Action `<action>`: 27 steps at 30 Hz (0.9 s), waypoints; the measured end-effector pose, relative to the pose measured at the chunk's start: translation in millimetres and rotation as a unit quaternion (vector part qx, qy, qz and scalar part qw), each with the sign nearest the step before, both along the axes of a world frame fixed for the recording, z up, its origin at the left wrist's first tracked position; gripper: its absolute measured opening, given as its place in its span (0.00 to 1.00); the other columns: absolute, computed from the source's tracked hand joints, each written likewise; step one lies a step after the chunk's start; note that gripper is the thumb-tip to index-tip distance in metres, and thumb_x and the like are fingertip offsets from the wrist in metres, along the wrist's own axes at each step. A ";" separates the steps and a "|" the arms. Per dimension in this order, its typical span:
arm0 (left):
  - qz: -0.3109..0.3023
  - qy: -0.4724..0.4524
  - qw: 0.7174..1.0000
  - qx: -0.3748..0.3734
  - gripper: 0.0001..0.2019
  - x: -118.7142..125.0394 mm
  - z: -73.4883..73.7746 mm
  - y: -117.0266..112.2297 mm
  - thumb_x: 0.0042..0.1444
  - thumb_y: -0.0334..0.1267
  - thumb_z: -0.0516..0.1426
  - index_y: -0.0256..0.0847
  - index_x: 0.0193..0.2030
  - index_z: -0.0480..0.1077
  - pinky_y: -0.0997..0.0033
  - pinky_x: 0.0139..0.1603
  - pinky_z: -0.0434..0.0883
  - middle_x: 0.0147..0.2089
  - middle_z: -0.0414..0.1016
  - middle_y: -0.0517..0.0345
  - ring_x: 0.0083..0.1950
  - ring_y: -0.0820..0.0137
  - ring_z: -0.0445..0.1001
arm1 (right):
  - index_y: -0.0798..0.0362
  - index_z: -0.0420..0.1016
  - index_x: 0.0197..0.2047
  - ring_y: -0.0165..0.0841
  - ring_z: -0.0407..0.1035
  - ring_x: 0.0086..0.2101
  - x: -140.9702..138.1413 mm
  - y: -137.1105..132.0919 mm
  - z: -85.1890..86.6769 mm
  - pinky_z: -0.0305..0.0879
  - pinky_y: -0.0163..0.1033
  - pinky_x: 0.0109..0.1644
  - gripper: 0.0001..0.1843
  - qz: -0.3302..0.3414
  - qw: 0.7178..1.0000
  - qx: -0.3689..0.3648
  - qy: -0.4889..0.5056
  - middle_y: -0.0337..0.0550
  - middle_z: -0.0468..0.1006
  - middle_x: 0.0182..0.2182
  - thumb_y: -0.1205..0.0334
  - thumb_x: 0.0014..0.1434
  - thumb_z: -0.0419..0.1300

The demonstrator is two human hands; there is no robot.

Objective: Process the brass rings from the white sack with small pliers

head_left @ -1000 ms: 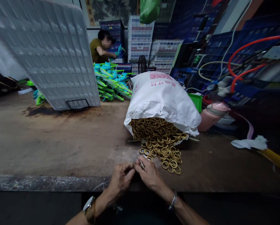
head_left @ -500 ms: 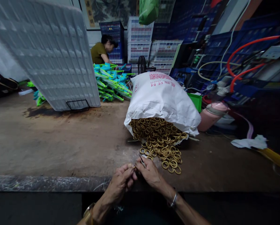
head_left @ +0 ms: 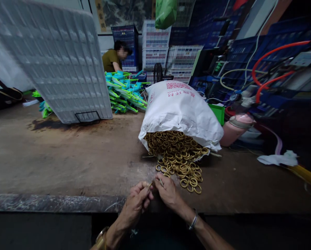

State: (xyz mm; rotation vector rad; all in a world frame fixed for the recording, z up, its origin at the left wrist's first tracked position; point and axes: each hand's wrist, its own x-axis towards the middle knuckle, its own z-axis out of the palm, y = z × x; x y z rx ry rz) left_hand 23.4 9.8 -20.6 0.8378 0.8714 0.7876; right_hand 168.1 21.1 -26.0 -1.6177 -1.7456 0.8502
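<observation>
- While the left hand (head_left: 136, 201) is pinching a small yellowish piece (head_left: 150, 185), too small to make out, between thumb and fingers at the bottom centre, the right hand (head_left: 168, 194) is curling around a thin metal tool (head_left: 161, 181) just beside it.
- A watch (head_left: 102, 236) is circling the left wrist and a bracelet (head_left: 193, 221) the right.
- Just beyond the right hand, gold-coloured rings (head_left: 183, 170) are lying on the table (head_left: 67, 166), spilling from a white sack (head_left: 183, 107) right of centre.
- A pink bottle (head_left: 236, 130) is leaning near the sack, at the middle right.
- A pale ribbed panel (head_left: 61, 62) is standing tilted in the upper left.
- Behind it, green and blue plastic pieces (head_left: 126, 92) are lying heaped.
- Farther back, a person (head_left: 110, 59) is bending forward near stacked crates (head_left: 157, 36), upper centre.
</observation>
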 end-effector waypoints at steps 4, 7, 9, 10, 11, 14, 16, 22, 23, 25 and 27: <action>0.012 0.002 1.000 0.013 0.14 0.5 -7.2 1.2 0.52 0.49 0.53 0.37 0.30 0.63 0.82 0.15 0.46 0.21 0.59 0.67 0.16 0.83 0.48 | 0.52 0.66 0.28 0.28 0.61 0.25 1.7 -6.6 0.8 0.51 0.32 0.29 0.08 0.066 0.994 -0.006 -0.087 0.38 0.70 0.23 0.67 0.53 0.47; 0.019 0.014 1.000 0.012 0.14 0.6 -9.9 1.9 0.53 0.49 0.52 0.39 0.31 0.62 0.81 0.14 0.46 0.20 0.59 0.68 0.16 0.83 0.48 | 0.52 0.68 0.32 0.29 0.64 0.27 0.4 -9.7 4.8 0.50 0.32 0.31 0.13 0.085 0.986 -0.013 -0.143 0.39 0.73 0.26 0.73 0.46 0.47; 0.022 0.023 0.999 0.006 0.15 0.3 -10.7 2.2 0.53 0.50 0.52 0.39 0.31 0.61 0.82 0.14 0.45 0.20 0.59 0.68 0.15 0.82 0.48 | 0.52 0.68 0.35 0.30 0.66 0.29 -0.8 -10.0 7.7 0.50 0.32 0.31 0.17 0.094 0.981 -0.019 -0.171 0.40 0.74 0.28 0.74 0.44 0.47; 0.021 0.026 0.999 0.004 0.15 0.1 -11.0 2.3 0.52 0.51 0.52 0.40 0.31 0.60 0.82 0.14 0.45 0.20 0.59 0.68 0.15 0.83 0.48 | 0.52 0.68 0.37 0.30 0.66 0.30 -1.3 -9.8 9.1 0.50 0.32 0.31 0.17 0.098 0.978 -0.023 -0.182 0.40 0.75 0.29 0.74 0.44 0.47; 0.020 0.029 0.999 0.004 0.15 -0.1 -11.3 2.4 0.52 0.51 0.52 0.40 0.31 0.60 0.82 0.14 0.45 0.20 0.59 0.68 0.15 0.83 0.48 | 0.52 0.68 0.37 0.31 0.67 0.30 -1.7 -9.6 10.3 0.50 0.33 0.31 0.18 0.100 0.976 -0.027 -0.192 0.41 0.75 0.29 0.74 0.44 0.47; 0.022 0.040 0.999 0.003 0.16 -0.9 -13.0 2.9 0.51 0.52 0.52 0.40 0.30 0.60 0.81 0.14 0.45 0.19 0.59 0.69 0.15 0.83 0.47 | 0.52 0.68 0.38 0.31 0.67 0.30 -2.6 -9.0 12.6 0.49 0.33 0.31 0.18 0.102 0.972 -0.029 -0.211 0.41 0.75 0.30 0.73 0.46 0.46; 0.022 0.043 0.999 0.001 0.16 -1.0 -14.5 3.2 0.51 0.53 0.52 0.40 0.30 0.60 0.81 0.14 0.44 0.19 0.58 0.69 0.15 0.83 0.47 | 0.52 0.68 0.38 0.31 0.67 0.30 -3.1 -8.9 12.0 0.49 0.34 0.31 0.18 0.102 0.971 -0.029 -0.215 0.41 0.75 0.30 0.73 0.46 0.46; 0.028 0.051 0.998 0.022 0.16 -0.2 -16.2 3.4 0.53 0.53 0.51 0.40 0.29 0.61 0.81 0.14 0.45 0.17 0.56 0.70 0.14 0.82 0.46 | 0.52 0.67 0.40 0.31 0.67 0.31 -3.8 -9.1 0.9 0.48 0.33 0.31 0.18 0.085 0.969 -0.035 -0.228 0.41 0.75 0.31 0.73 0.46 0.46; 0.030 0.054 0.998 0.027 0.16 -0.2 -15.8 3.3 0.53 0.52 0.51 0.40 0.29 0.61 0.81 0.14 0.45 0.17 0.56 0.70 0.14 0.82 0.46 | 0.52 0.67 0.40 0.31 0.67 0.31 -3.9 -9.0 -0.4 0.48 0.33 0.31 0.18 0.081 0.969 -0.035 -0.231 0.41 0.75 0.31 0.74 0.46 0.47; 0.031 0.058 0.997 0.032 0.16 -0.5 -14.5 3.2 0.53 0.52 0.50 0.39 0.29 0.61 0.81 0.15 0.46 0.17 0.56 0.70 0.15 0.82 0.47 | 0.52 0.67 0.40 0.31 0.67 0.31 -4.1 -8.7 -0.9 0.48 0.33 0.31 0.18 0.078 0.967 -0.037 -0.238 0.41 0.75 0.31 0.74 0.46 0.47; 0.030 0.061 0.997 0.032 0.16 -1.2 -12.8 3.1 0.53 0.52 0.50 0.39 0.29 0.61 0.81 0.15 0.46 0.17 0.57 0.69 0.15 0.81 0.48 | 0.52 0.67 0.39 0.31 0.66 0.31 -4.3 -8.1 1.0 0.48 0.34 0.31 0.18 0.084 0.965 -0.038 -0.247 0.41 0.75 0.30 0.73 0.46 0.47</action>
